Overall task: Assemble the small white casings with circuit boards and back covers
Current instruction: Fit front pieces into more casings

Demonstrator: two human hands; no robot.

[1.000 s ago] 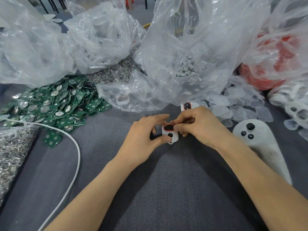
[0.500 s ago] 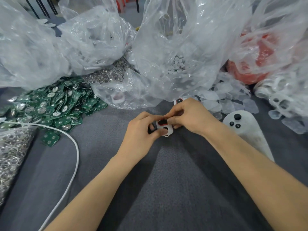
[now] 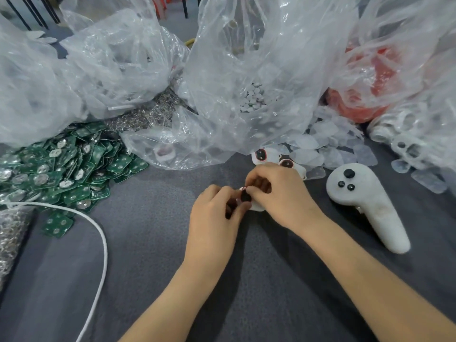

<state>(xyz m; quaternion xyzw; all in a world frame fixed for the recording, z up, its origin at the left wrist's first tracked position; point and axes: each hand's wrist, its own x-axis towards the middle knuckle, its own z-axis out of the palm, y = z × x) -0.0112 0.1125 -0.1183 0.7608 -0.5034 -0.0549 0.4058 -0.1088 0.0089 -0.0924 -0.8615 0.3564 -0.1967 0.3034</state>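
A small white casing [image 3: 255,206] with a dark round opening is held between both hands over the grey cloth at the centre. My left hand [image 3: 214,213] pinches its left side, and my right hand [image 3: 276,193] curls over its top and right, so most of it is hidden. Two more white casings [image 3: 267,154] with red-ringed dark openings lie just behind my right hand. A heap of green circuit boards [image 3: 64,169] spreads at the left. Translucent back covers [image 3: 320,144] are piled behind, at the right.
Big clear plastic bags [image 3: 246,70] stand along the back, one holding small white discs. A white hand controller [image 3: 365,203] lies at the right. A white cable [image 3: 98,243] curves across the left. Metal clips [image 3: 9,233] fill the far left, with more white casings [image 3: 404,146] at the far right.
Both hands have closed in tighter round the casing, so less of it shows. The camera view has shifted, bringing a second casing behind my right hand into view.
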